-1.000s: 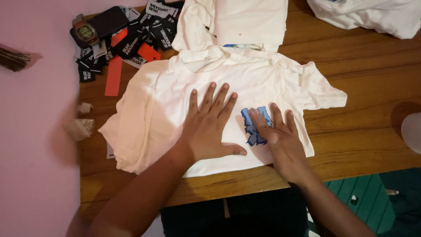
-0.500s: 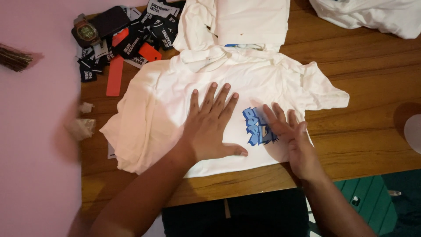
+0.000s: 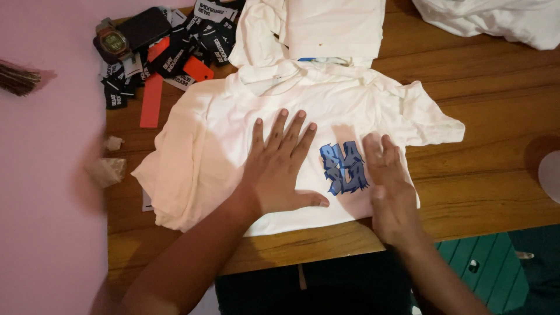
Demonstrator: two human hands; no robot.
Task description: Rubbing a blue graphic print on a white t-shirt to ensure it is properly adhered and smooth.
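My left hand [image 3: 280, 169] presses flat, fingers spread wide, on the white T-shirt [image 3: 233, 134] laid out on the wooden counter [image 3: 490, 169]. My right hand [image 3: 391, 189] lies open beside its blue print [image 3: 343, 167]. Black tags [image 3: 175, 52] sit beyond.

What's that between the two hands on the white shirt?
A blue graphic print on the white T-shirt lies between the left hand and right hand, seen in the head view.

A wooden desk [image 3: 496, 146] with visible brown grain fills most of the view under warm, dim light. Left of the desk runs a plain pink wall [image 3: 46, 175]; below the desk's right end lies dark green planked floor [image 3: 496, 262].
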